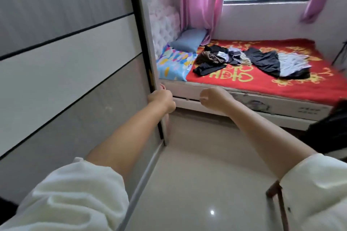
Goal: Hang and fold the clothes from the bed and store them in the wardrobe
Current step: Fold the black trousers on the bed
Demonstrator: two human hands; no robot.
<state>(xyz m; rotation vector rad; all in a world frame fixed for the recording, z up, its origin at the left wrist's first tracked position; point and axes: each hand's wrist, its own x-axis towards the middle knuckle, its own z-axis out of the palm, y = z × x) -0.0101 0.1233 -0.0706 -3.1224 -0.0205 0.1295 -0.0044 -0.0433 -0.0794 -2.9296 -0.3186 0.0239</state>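
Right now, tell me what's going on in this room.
A person stands by the wardrobe, left hand gripping the edge of its sliding door. The right hand is curled in the air, holding nothing. The clothes lie unfolded in a loose pile on the bed, none yet picked up.

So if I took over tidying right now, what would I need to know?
Left hand: its fingers are curled round the edge of the wardrobe door.
Right hand: curled in the air, holding nothing.
Clothes: all in loose heaps on the red blanket on the bed, past the two pillows.
Done: nothing hung or folded yet, as far as I can see.
Left: open the wardrobe, then hang or fold each piece and store it inside. The inside of the wardrobe is out of sight.
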